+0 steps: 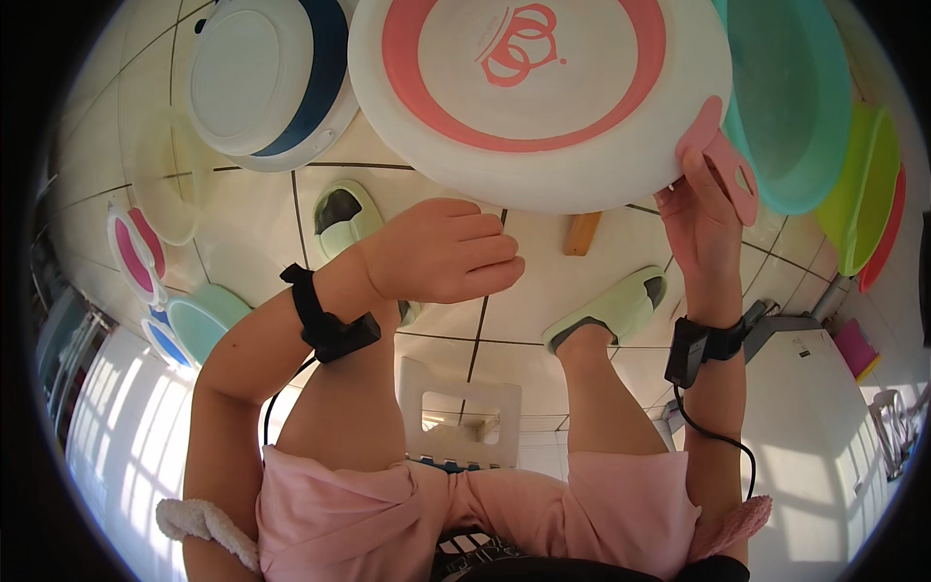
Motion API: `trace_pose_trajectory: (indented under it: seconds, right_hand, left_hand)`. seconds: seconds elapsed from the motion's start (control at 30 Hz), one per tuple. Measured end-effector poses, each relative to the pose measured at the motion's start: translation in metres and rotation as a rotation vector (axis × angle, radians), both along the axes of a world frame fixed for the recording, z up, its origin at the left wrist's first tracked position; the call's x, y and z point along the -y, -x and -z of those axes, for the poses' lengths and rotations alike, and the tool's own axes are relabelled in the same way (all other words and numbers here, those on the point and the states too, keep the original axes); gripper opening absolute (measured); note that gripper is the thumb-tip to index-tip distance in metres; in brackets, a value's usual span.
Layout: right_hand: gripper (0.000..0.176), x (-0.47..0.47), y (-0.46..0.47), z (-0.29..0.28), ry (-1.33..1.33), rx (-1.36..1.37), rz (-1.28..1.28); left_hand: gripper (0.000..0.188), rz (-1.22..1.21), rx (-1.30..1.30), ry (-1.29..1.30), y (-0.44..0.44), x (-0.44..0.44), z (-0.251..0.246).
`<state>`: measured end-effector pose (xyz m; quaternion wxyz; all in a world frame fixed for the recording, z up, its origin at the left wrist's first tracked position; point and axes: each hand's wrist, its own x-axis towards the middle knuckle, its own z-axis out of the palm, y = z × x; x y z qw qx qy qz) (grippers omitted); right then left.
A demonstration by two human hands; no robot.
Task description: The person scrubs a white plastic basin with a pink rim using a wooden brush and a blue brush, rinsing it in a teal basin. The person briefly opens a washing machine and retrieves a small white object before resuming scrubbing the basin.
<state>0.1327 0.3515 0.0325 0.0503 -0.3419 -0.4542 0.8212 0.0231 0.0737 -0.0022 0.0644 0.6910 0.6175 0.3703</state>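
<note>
A white round plastic basin (618, 171) with a pink band and a pink crown mark is tilted up before me, its face turned towards me. My right hand (694, 207) is at its lower right rim, thumb and fingers closed around a pink plastic piece (716, 156) with an oval hole. That piece overlaps the rim; whether it is fixed there I cannot tell. Below the basin's near edge, my left hand (451, 251) is curled in a loose fist, back upwards, apart from the basin. Nothing shows in it, though its palm is hidden.
At the upper left stands an upturned white and navy collapsible basin (240, 80). A turquoise tub (793, 102) and a lime-green basin (865, 189) are on the right. Smaller basins, one pale green (207, 320), lie left. A wooden leg (582, 233) shows beneath the basin, over tiled floor (247, 218).
</note>
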Motion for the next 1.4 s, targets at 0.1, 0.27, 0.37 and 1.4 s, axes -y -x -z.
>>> trace_pose_trajectory:
  seconds: [0.1, 0.27, 0.37, 1.4]
  right_hand:
    - [0.026, -0.003, -0.003, 0.005, 0.059, -0.063, -0.013]
    - [0.026, -0.008, -0.005, 0.015, 0.032, 0.008, -0.026]
    - [0.026, -0.013, -0.006, 0.026, 0.021, 0.034, -0.018]
    - [0.026, -0.013, -0.238, 0.051, -1.021, 0.84, -0.22]
  left_hand:
    - [0.017, 0.068, 0.099, 0.193, -0.004, 0.005, 0.01]
    - [0.015, 0.031, 0.281, 0.404, -0.002, 0.009, 0.022]
    - [0.009, -0.049, 0.421, 0.493, 0.002, 0.01, 0.024]
    - [0.031, -0.842, 1.881, 0.378, 0.019, 0.015, 0.035]
